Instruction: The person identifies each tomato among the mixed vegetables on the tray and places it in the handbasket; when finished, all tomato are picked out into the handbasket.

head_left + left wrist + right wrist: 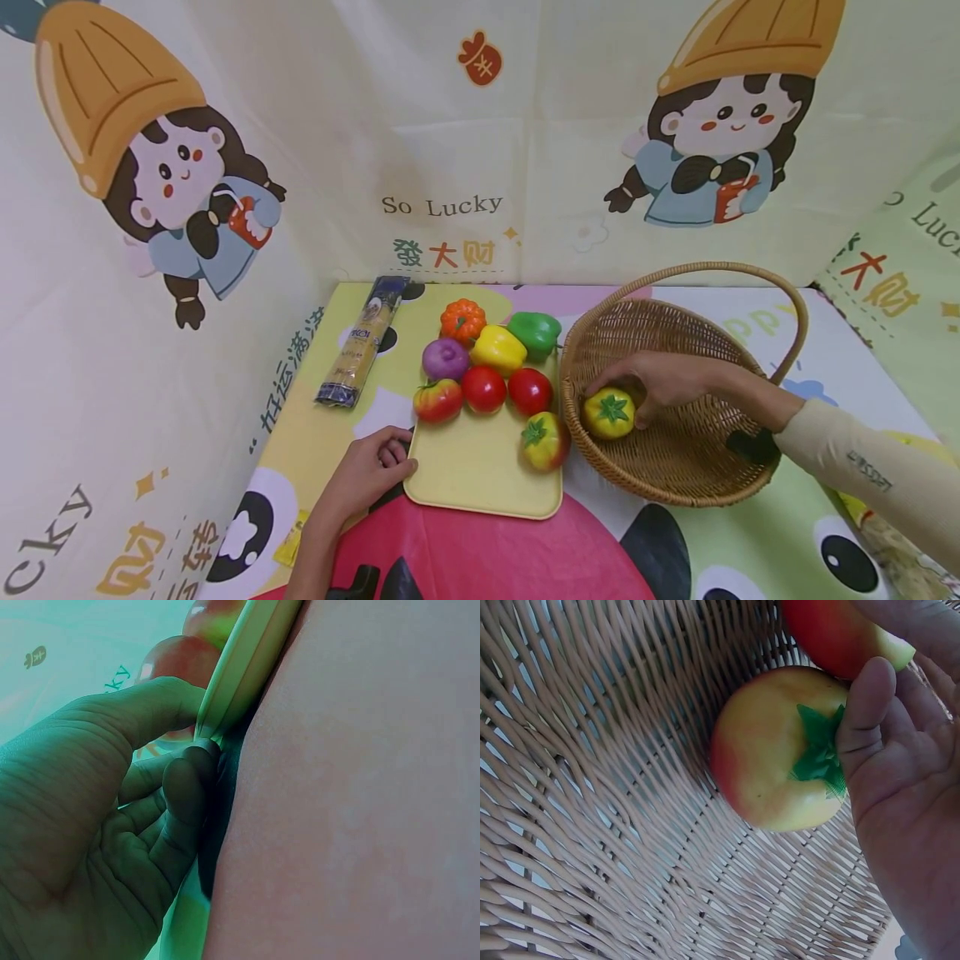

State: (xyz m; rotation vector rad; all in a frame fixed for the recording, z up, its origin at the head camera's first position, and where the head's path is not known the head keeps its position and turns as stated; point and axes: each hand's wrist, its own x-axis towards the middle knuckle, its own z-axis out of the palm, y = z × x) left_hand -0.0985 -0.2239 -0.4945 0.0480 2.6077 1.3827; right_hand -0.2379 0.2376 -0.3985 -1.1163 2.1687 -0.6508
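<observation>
My right hand [667,387] reaches inside the wicker basket [675,492]. Its thumb and fingers grip a yellow-and-red tomato [609,412] with a green star-shaped leaf top, by the basket's left wall. In the right wrist view a second yellow-and-red tomato [772,750] sits against the weave below my thumb; the hand hides it from the head view. My left hand [371,467] pinches the left rim of the pale yellow tray [480,492], thumb on top and the other fingers curled below. Near the tray's right edge lies another yellow-and-red tomato [545,442].
Toward the tray's back are two red tomatoes [483,389], a red-yellow tomato [438,402], a purple onion [446,359], a yellow pepper [498,350], a green pepper [535,335] and an orange pumpkin [462,321]. A pasta packet [363,342] lies left. The basket handle [720,267] arches over its back.
</observation>
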